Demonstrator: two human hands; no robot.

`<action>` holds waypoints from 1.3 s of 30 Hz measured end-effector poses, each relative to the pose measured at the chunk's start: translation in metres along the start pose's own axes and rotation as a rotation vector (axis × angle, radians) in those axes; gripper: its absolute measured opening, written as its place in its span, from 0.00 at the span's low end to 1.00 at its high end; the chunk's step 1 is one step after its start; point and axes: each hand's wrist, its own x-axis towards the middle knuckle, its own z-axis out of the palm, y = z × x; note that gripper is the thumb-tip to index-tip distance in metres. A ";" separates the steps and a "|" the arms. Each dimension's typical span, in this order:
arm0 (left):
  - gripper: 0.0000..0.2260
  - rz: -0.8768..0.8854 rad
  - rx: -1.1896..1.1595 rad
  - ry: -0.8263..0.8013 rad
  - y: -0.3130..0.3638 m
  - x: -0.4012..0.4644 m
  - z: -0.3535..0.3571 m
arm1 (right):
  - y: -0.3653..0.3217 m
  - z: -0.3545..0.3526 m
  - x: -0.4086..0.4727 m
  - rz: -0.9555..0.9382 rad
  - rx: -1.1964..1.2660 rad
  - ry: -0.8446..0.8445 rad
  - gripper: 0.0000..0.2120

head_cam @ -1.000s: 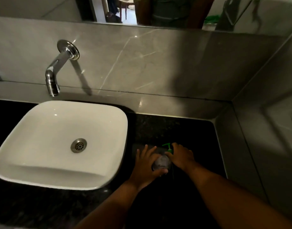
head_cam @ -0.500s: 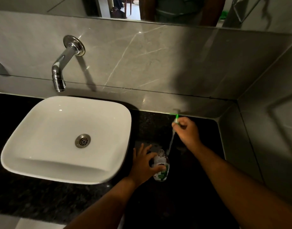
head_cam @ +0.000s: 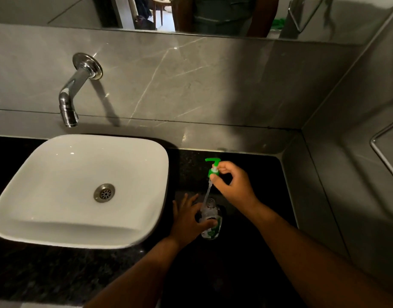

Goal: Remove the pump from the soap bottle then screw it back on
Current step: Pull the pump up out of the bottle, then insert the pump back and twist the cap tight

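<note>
1. Grip, left hand [head_cam: 187, 218]: wrapped around the side of the soap bottle [head_cam: 210, 221], thumb across its front, fingers spread behind. Bottle stands upright on the worktop [head_cam: 246, 274], mouth open and uncovered.
2. Grip, right hand [head_cam: 232, 185]: pinched closed on the green collar of the pump [head_cam: 213, 170], thumb and fingertips around it; nozzle points left.
3. Key relation: pump is held above and slightly behind the bottle mouth. Its clear dip tube [head_cam: 207, 193] slants down and toward the viewer, lower end at or just inside the bottle neck; cannot tell exactly which. Long axis of pump and tube is tilted, not in line with the upright bottle.
4. Judgement: removal looks done; next step is reseating. That calls for bringing the tube upright, lowering the collar onto the neck, then turning it with the right hand while the left holds the bottle steady. Right hand is the one nearer the pump.
5. Risk: a tilted collar may cross-thread; the light bottle may tip if the left hold slackens.
6. Surface: dark speckled stone worktop, dimly lit.
7. Room: white sink [head_cam: 46, 225] just left of the hands, chrome tap [head_cam: 69, 101] on the grey wall, mirror [head_cam: 213, 14] above.
</note>
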 end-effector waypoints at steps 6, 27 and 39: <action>0.30 -0.014 0.015 0.006 0.001 -0.002 -0.004 | -0.010 -0.011 0.000 0.007 0.144 0.133 0.09; 0.32 0.001 0.066 0.017 0.009 -0.007 0.001 | 0.020 0.009 -0.060 0.245 0.035 -0.246 0.24; 0.30 -0.032 0.032 0.027 0.014 -0.008 -0.004 | 0.027 0.025 -0.060 0.354 0.256 -0.147 0.42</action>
